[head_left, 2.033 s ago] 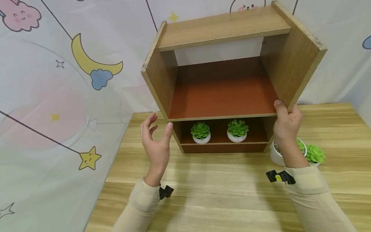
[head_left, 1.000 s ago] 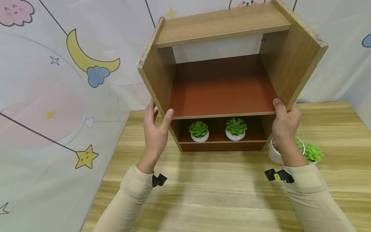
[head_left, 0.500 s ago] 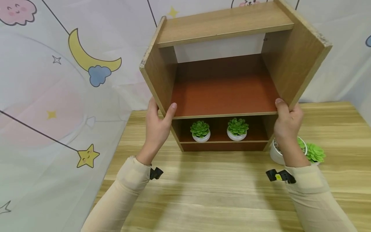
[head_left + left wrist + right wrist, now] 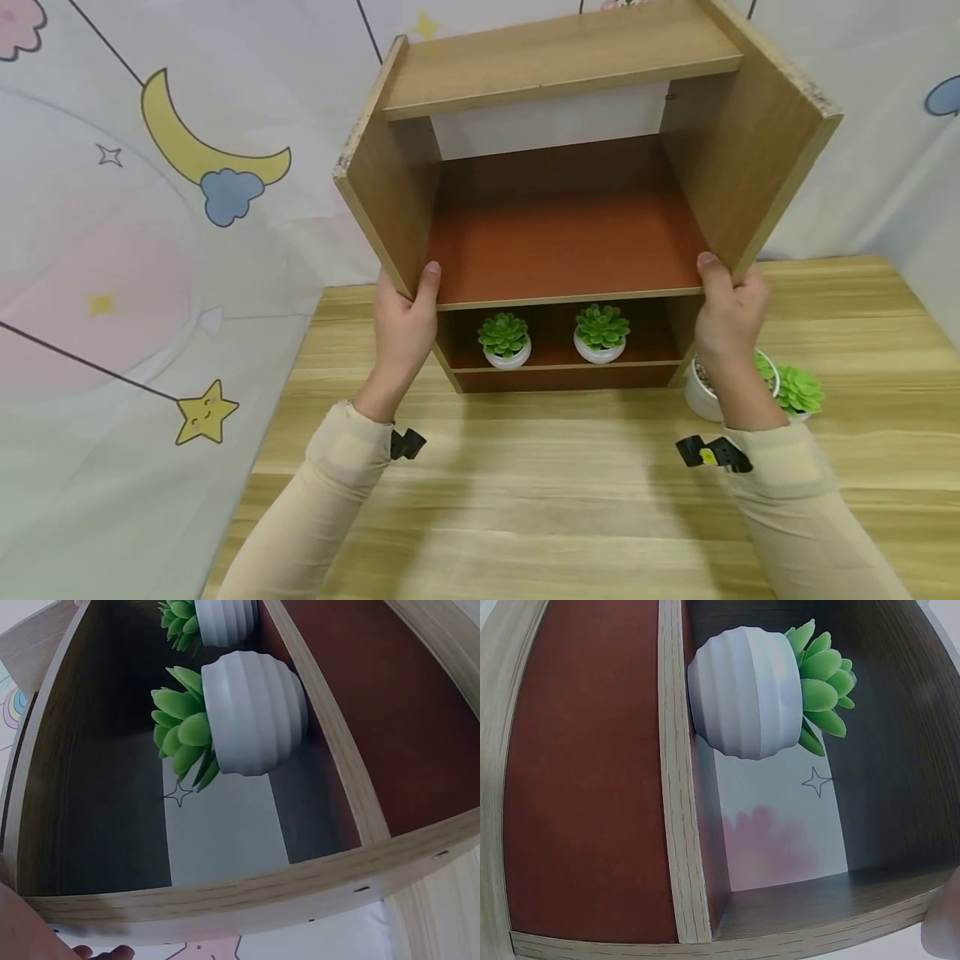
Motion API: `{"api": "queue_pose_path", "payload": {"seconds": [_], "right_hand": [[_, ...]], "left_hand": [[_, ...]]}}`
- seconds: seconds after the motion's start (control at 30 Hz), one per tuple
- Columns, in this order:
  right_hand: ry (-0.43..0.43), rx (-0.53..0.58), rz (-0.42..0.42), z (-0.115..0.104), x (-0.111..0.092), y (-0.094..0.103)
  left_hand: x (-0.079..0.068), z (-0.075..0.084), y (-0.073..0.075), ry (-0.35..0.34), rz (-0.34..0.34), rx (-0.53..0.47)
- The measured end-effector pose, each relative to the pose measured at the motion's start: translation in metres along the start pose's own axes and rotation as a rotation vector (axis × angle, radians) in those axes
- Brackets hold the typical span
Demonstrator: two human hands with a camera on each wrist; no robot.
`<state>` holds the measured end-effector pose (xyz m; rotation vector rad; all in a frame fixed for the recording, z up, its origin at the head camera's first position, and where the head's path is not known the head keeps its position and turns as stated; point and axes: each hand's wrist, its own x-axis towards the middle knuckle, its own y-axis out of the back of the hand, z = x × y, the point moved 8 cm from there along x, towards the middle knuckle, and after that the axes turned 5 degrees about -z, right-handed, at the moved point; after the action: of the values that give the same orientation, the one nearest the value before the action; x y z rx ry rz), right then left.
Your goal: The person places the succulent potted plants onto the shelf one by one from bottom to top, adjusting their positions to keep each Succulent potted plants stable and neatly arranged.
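A small wooden shelf unit (image 4: 566,229) with a reddish-brown inner board stands upright on the table. My left hand (image 4: 402,332) grips its left side panel, thumb on the inside at the middle board and fingers hidden behind the panel. On the opposite side panel, my right hand (image 4: 727,325) holds the same height, its thumb over the board's front corner. In the lower compartment sit two green succulents, the left succulent (image 4: 504,335) and the right succulent (image 4: 602,327), in white ribbed pots. Up close, a ribbed pot (image 4: 255,712) shows in the left wrist view and another pot (image 4: 746,694) in the right.
Beside the unit's right foot, partly behind my right forearm, stand a white pot (image 4: 703,398) with pebbles and a bright green succulent (image 4: 799,390). A white printed cloth (image 4: 247,300) hangs behind and left of the wood-grain table (image 4: 547,492).
My left hand has moved from beside the unit onto its left panel and taken hold. The right hand has kept its grip. The whole view has shifted slightly.
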<state>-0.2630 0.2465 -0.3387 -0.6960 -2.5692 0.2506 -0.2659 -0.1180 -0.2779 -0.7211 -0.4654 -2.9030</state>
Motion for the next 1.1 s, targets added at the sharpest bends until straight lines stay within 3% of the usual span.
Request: {"api": "queue_pose_path", "payload": {"seconds": [0.2, 0.27, 0.43, 0.53, 0.73, 0.87, 1.1], "right_hand": [[0.008, -0.005, 0.003, -0.005, 0.005, 0.001], [0.007, -0.013, 0.002, -0.006, 0.006, 0.002], [0.004, -0.013, -0.005, -0.008, 0.009, 0.004], [-0.003, -0.013, -0.003, -0.008, 0.011, 0.006], [-0.024, -0.049, 0.016, -0.008, 0.015, 0.011], [-0.064, -0.089, -0.004, -0.003, 0.012, 0.009], [-0.084, -0.103, -0.091, 0.001, 0.003, 0.005]], "left_hand": [[0.008, -0.026, -0.004, -0.021, 0.005, -0.034], [0.009, -0.027, -0.006, -0.028, 0.004, -0.056], [0.006, -0.004, -0.011, 0.009, 0.000, -0.114], [0.008, -0.006, -0.016, 0.015, 0.000, -0.141], [0.016, -0.035, -0.024, 0.028, 0.000, -0.145], [0.013, -0.047, -0.019, 0.048, 0.024, -0.155], [0.002, -0.046, -0.006, 0.073, 0.045, -0.163]]}}
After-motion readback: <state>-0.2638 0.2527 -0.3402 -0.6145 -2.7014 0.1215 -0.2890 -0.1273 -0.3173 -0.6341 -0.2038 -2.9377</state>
